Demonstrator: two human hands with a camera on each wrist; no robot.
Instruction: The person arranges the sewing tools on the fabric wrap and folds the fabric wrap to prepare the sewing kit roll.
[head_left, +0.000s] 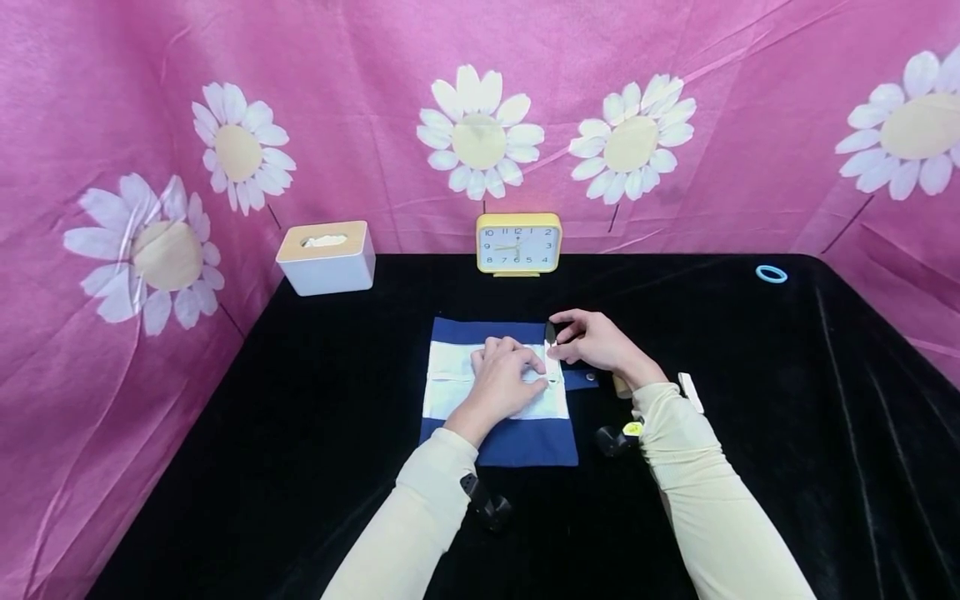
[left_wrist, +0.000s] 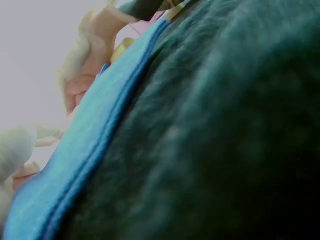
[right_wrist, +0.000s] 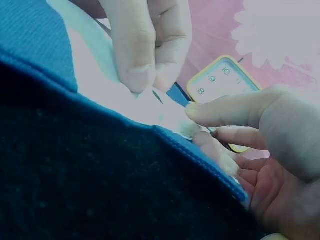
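So there's a blue-and-white cloth laid flat on the black table, and both hands are busy at its right edge. The right hand has a slim white stick with a black end in a narrow pinch — thumb and fingertips, black end pointing away from the person. The stick sits over the white band, along the cloth's right side. The left hand lies across that band, thumb and finger pinching the white fabric right beside the stick. A blue strap with a snap sticks out to the right — yellow clock and tissue box stand farther back.
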